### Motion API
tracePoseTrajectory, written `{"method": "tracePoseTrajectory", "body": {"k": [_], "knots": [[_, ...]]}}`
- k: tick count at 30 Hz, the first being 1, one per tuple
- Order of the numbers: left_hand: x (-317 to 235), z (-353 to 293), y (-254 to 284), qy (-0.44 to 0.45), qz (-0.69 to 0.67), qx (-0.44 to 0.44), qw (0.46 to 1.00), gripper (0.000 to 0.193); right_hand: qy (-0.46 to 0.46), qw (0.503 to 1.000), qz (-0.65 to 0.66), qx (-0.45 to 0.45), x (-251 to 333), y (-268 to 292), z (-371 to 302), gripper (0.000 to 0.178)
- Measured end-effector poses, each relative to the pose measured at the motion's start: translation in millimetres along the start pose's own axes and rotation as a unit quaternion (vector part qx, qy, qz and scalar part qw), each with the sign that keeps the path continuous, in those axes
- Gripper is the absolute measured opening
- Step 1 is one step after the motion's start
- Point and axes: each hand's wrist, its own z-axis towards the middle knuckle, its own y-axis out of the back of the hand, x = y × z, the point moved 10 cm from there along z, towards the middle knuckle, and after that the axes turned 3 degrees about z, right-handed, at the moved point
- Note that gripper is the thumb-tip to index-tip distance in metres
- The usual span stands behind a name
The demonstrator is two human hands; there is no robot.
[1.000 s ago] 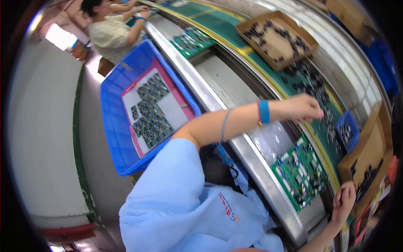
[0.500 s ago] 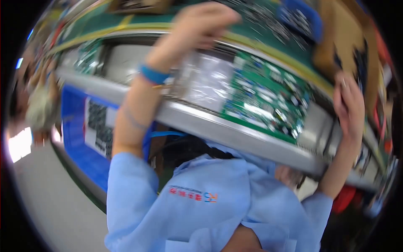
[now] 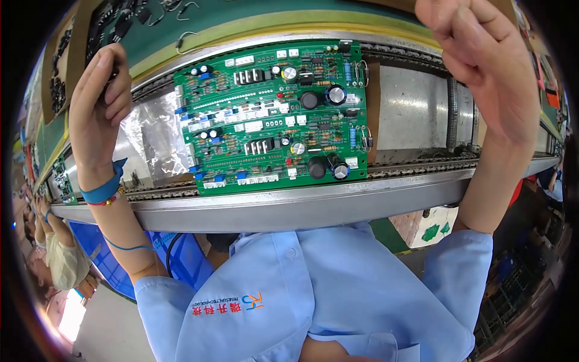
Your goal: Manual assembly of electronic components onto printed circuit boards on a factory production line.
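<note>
A green circuit board (image 3: 235, 99), filled with capacitors, resistors, white connectors and other parts, lies on the conveyor in front of me. My left hand (image 3: 101, 108) is raised just left of the board, fingers curled in. A small dark spot shows between those fingers, too hidden to name. On that wrist sits a blue band (image 3: 102, 192). My right hand (image 3: 485, 66) is up at the far right, beyond the board's right end, its thumb and fingers bent together. Whatever it may hold is hidden. Neither hand touches the board.
The metal conveyor rail (image 3: 313, 206) runs across in front of my body. Clear plastic film (image 3: 151, 142) lies left of the board. Black components (image 3: 114, 27) and a loose wire-leaded part (image 3: 186, 40) rest on the green bench. A blue bin (image 3: 187, 259) stands below; another person (image 3: 63, 259) is at left.
The view has swung rightward, bringing the board to the middle. My left hand has left the far bench and is beside the board. My right hand has moved away from the cardboard box.
</note>
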Motion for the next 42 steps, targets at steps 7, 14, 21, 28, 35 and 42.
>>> {"method": "tracePoseTrajectory", "body": {"k": [7, 14, 21, 28, 35, 42], "knots": [[7, 6, 3, -0.001, 0.004, 0.001, 1.0, 0.031, 0.004, 0.984, -0.176, -0.024, 18, 11, -1, 0.031], [4, 7, 5, -0.014, 0.012, -0.009, 1.0, 0.038, -0.043, 0.994, -0.105, -0.003, 7, 1, 2, 0.03], [7, 9, 0, -0.017, 0.019, -0.005, 1.0, 0.038, -0.107, 0.993, -0.047, -0.013, -7, -14, -2, 0.027], [2, 4, -5, -0.026, 0.03, -0.002, 0.999, 0.038, 0.014, 0.991, -0.105, 0.076, -20, -33, 7, 0.02], [2, 3, -11, -0.031, 0.06, -0.012, 0.998, 0.04, 0.093, 0.939, -0.321, 0.075, 11, -75, 19, 0.015], [0, 0, -11, -0.034, 0.072, -0.006, 0.997, 0.04, 0.1, 0.937, -0.333, 0.042, 22, -87, 17, 0.015]]}}
